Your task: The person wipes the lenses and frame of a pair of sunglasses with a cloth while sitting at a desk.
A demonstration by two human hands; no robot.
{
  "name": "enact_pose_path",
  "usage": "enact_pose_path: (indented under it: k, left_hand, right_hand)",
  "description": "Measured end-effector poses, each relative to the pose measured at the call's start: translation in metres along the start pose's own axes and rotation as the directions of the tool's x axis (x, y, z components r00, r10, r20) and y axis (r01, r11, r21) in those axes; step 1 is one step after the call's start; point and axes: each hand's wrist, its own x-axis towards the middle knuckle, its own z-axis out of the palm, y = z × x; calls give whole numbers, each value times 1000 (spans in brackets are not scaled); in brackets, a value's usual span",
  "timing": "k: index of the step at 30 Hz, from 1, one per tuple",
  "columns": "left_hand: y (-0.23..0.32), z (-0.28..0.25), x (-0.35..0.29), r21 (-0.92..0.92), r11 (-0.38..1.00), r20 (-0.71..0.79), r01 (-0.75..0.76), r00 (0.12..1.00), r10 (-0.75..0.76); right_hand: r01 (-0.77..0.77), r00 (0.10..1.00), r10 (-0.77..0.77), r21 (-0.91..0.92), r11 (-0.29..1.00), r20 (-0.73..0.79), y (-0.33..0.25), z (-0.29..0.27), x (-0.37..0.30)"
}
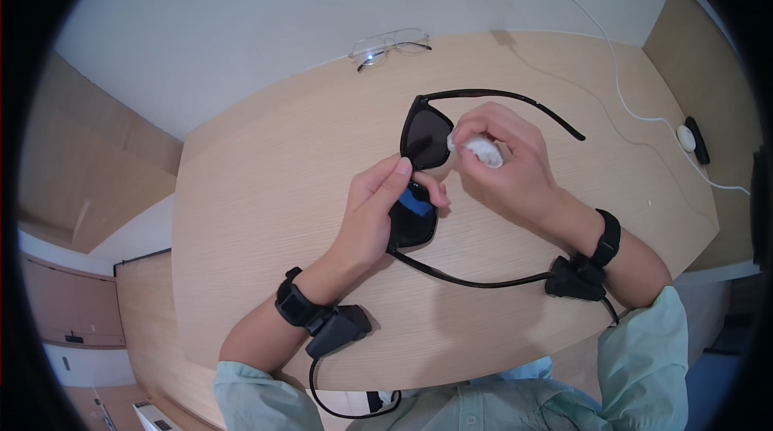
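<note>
Head cam: the left hand (374,202) has its fingers gripping the middle of some black sunglasses (427,137), held over the desk (258,181) with the temples sticking out to the right. The right hand (515,161) has its fingers pinching a scrunched white wad (485,151) right by the upper lens, can't really tell if it's touching. Wire-framed glasses (375,57) sit at the desk's far edge.

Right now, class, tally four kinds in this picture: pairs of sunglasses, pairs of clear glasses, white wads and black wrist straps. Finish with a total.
Sunglasses: 1
Clear glasses: 1
White wad: 1
Black wrist straps: 2
Total: 5
</note>
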Motion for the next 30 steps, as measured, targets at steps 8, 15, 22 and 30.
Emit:
enact_pose_path:
  k: [8,15,22,30]
  left_hand:
    - [7,2,2,35,997,13,73,997,-73]
    - [8,1,2,13,996,76,88,993,-89]
    - [7,1,2,71,994,115,82,989,-90]
    - [5,0,2,24,997,102,75,992,-77]
  right_hand:
    - [-314,937,334,168,934,-104,3,-1,0]
    - [-270,944,302,216,938,-133,-3,1,3]
    - [-274,930,345,387,880,-126,-9,2,2]
    - [-306,930,354,327,894,-99,-4,1,3]
